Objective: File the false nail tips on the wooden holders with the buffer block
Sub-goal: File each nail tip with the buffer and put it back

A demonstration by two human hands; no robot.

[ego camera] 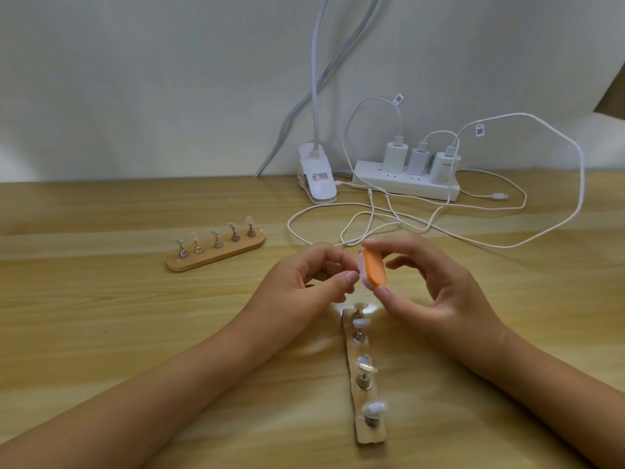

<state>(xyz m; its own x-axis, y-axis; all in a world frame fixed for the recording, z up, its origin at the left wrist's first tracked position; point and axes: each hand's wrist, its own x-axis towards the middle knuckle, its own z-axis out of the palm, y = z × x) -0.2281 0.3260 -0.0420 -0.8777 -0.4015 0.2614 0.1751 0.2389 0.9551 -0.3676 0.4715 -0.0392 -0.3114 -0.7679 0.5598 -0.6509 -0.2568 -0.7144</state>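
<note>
The right hand (436, 292) pinches the orange buffer block (373, 269) between thumb and forefinger. The left hand (304, 282) curls its fingers (350, 277) tip to tip at the block's pink edge; I cannot tell what they pinch. Just below, 1 wooden holder (368, 434) with nail tips (373, 407) lies on the table (135, 333).

Both bare forearms reach in from the lower corners and converge toward the middle. The right hand (429, 282) pinches the block (373, 269), thumb below and forefinger on top, its other fingers loosely curled. The left hand (314, 275) is curled, thumb and forefinger tips together just beside the block, perhaps pinching something small; it is too blurred to tell.
</note>
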